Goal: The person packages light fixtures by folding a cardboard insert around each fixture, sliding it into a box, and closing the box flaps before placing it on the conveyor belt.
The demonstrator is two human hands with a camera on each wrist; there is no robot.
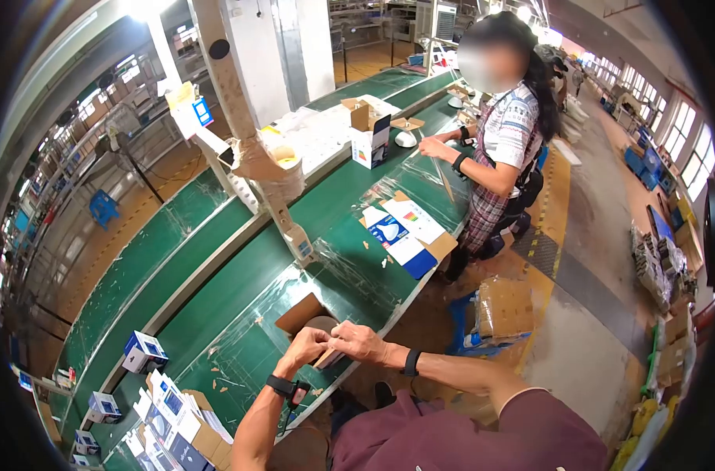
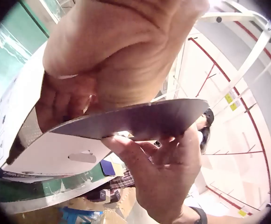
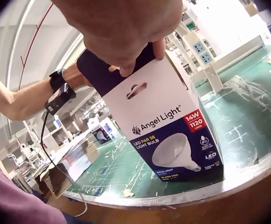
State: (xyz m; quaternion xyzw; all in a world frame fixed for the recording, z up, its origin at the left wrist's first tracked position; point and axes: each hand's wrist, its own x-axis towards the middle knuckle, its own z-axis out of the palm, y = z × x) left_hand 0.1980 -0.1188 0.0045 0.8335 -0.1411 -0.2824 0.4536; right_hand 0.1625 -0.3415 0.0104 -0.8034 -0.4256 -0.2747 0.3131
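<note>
1. White-and-navy cardboard forms the Angel Light bulb box (image 3: pixel 161 105), standing upright on the green desk (image 1: pixel 243 314), near its edge and in front of the person; its front is printed "LED PAR 38 LIGHT BULB".
2. The right hand (image 1: pixel 357 343) pinches the navy top flap (image 3: pixel 98 70), thumb against it, its fingers close together.
3. The left hand (image 1: pixel 306 345) meets it there, fingers curled at the same flap; its fingertips are partly hidden.
4. A second flap (image 1: pixel 298 312), brown inside, stands open on the box's far side.
5. To the left lies a stack of flattened boxes (image 1: pixel 177 424), with a small blue-and-white box (image 1: pixel 144 351) beyond it.
6. Farther up the desk are a flattened printed box (image 1: pixel 404 231) and an open box (image 1: pixel 371 145).
7. Another person (image 1: pixel 514 125) works there, near a white bulb (image 1: pixel 405 139).
</note>
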